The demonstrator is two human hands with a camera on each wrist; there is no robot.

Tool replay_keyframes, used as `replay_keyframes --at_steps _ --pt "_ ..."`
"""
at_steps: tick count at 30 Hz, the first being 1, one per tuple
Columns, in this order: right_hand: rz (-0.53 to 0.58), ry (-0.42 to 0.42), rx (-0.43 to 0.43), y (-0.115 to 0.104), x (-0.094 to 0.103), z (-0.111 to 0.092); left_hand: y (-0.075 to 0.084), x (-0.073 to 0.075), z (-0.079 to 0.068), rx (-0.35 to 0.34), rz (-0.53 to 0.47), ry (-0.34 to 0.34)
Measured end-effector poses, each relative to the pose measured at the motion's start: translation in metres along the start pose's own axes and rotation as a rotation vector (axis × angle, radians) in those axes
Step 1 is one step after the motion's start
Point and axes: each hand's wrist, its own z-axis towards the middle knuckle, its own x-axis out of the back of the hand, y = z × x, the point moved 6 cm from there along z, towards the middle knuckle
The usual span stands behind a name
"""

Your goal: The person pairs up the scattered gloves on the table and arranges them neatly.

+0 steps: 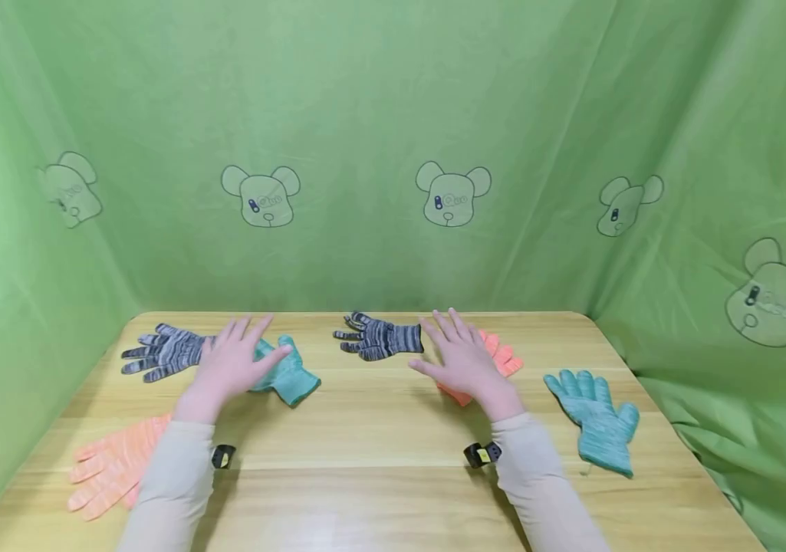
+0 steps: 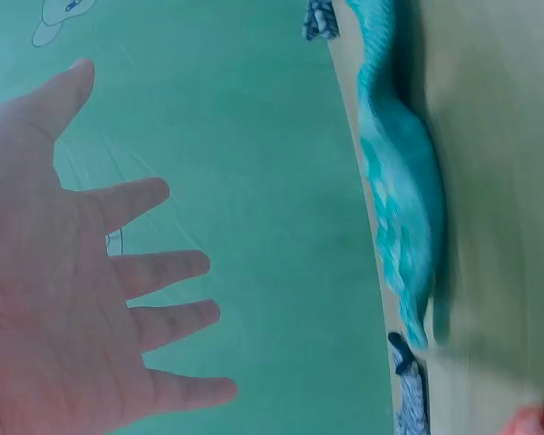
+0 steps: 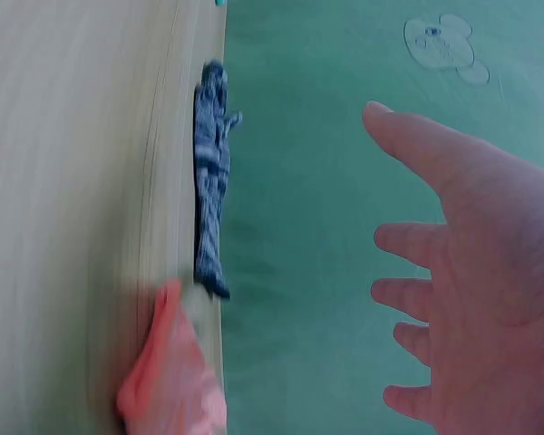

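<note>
Fingers [image 2: 163, 274] spread, I'm hovering left hand [image 1: 232, 366] near teal glove [image 1: 291, 379], right hand [image 1: 465, 364] near orange glove [image 1: 503, 356], favouring light pinches.

Green curtains [image 1: 365, 100] walling a wooden table [image 1: 358, 429] suggest a booth
</note>
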Motion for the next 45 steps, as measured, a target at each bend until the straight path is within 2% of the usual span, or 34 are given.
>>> replay_keyframes --at_steps 7,16,28,34,40,45 --pt "0.014 -0.014 0.048 -0.030 -0.006 0.009 -0.012 0.006 -0.009 -0.017 -0.027 0.006" --pt "0.001 -0.081 0.136 -0.078 -0.025 0.019 -0.033 0.001 -0.012 -0.040 -0.131 -0.067" --pt "0.021 -0.206 0.291 -0.140 -0.053 0.018 -0.046 -0.012 -0.010 -0.031 -0.162 -0.159" --pt "-0.032 -0.258 0.332 -0.157 -0.070 0.019 -0.048 -0.017 -0.011 -0.025 -0.172 -0.208" --pt "-0.053 -0.319 0.320 -0.165 -0.079 0.018 -0.048 -0.022 -0.011 -0.032 -0.183 -0.234" --pt "-0.058 -0.354 0.294 -0.166 -0.079 0.014 -0.048 -0.028 -0.009 -0.028 -0.186 -0.237"
